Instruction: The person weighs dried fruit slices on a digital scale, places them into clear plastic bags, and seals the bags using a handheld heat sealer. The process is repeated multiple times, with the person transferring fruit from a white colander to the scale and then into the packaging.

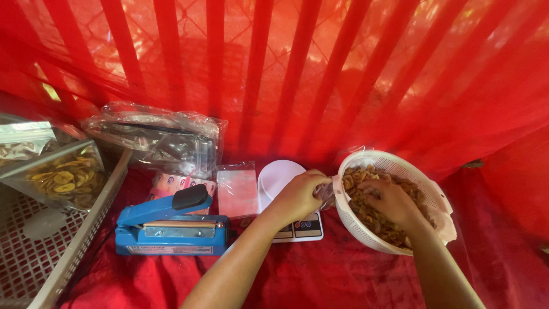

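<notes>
The right hand (pixel 392 201) is reaching into the white colander (pixel 430 184) at about three o'clock, fingers curling loosely over the brown chips (pixel 366 214) — whether they are pinching any, I cannot tell. The left hand (pixel 298 194) is gripping a clear plastic bag (pixel 326 194) at the colander's nine o'clock rim, above the white kitchen scale (pixel 280 174). At nine o'clock a blue heat sealer (pixel 166 226) is sitting on the red cloth (pixel 320 274).

Red cloth (pixel 320 280) under blue heat sealer (pixel 171 228), white scale (pixel 286 189), colander (pixel 426 186), crate (pixel 74 246).
</notes>
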